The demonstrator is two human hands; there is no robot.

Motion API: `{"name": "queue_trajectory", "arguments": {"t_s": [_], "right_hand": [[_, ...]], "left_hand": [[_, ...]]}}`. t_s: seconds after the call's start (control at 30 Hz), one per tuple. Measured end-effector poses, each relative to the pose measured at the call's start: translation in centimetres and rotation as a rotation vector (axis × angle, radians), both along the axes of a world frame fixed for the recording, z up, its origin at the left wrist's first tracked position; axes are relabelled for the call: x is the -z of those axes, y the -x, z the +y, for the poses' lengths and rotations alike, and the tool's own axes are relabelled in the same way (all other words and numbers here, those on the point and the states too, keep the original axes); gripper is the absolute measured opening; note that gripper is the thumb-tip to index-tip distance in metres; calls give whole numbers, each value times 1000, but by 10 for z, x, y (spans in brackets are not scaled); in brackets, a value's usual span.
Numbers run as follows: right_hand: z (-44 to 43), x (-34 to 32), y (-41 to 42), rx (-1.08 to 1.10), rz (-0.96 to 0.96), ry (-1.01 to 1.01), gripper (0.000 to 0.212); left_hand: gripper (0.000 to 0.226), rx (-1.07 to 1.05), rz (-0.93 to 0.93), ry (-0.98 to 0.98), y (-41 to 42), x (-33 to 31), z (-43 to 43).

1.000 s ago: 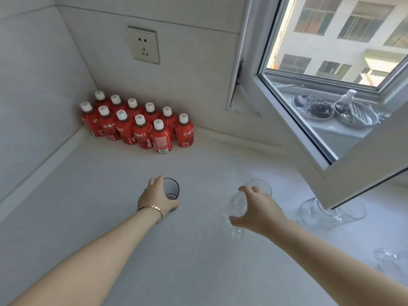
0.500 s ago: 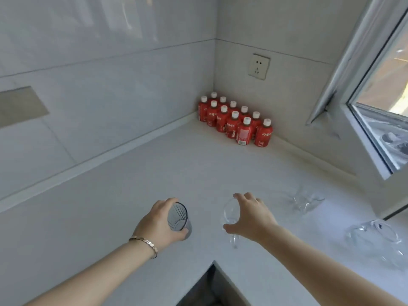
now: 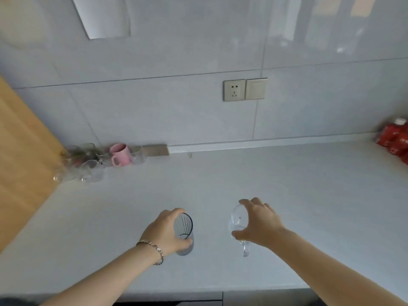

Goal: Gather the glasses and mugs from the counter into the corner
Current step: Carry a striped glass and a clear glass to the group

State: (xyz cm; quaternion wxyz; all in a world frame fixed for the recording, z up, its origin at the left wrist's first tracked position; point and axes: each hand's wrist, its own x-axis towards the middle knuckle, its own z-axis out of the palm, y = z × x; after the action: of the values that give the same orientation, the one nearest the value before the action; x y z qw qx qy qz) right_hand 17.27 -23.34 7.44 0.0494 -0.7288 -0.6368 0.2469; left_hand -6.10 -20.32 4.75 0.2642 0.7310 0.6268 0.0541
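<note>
1. While both hands are loaded, I see my left hand (image 3: 164, 230) wrapped around a dark ribbed tumbler (image 3: 184, 234), held upright above the counter (image 3: 287, 195).
2. My right hand (image 3: 258, 224) grips a clear stemmed glass (image 3: 237, 226) by the bowl, stem pointing down.
3. Up and to the left, well apart, lies the corner cluster (image 3: 88, 166) with the pink mug (image 3: 120, 154).
4. I judge the left hand nearer, so it should lead.

A ribbed grey tumbler (image 3: 184, 233) and clear glass (image 3: 238, 226), both lifted, tilted.
</note>
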Motion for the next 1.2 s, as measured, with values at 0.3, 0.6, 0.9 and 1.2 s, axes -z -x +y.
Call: {"name": "queue_trajectory", "arguments": {"t_s": [0.3, 0.6, 0.9, 1.2], "right_hand": [[131, 11, 173, -175, -4, 6, 86], [255, 32, 290, -112, -19, 52, 86], [327, 73, 347, -75, -21, 85, 85], [400, 98, 388, -50, -78, 77, 83]], "left_hand": [[70, -235, 1, -33, 183, 11, 91], [71, -169, 59, -33, 284, 27, 260], [81, 12, 194, -20, 309, 68, 370], [70, 105, 209, -121, 323, 87, 398]]}}
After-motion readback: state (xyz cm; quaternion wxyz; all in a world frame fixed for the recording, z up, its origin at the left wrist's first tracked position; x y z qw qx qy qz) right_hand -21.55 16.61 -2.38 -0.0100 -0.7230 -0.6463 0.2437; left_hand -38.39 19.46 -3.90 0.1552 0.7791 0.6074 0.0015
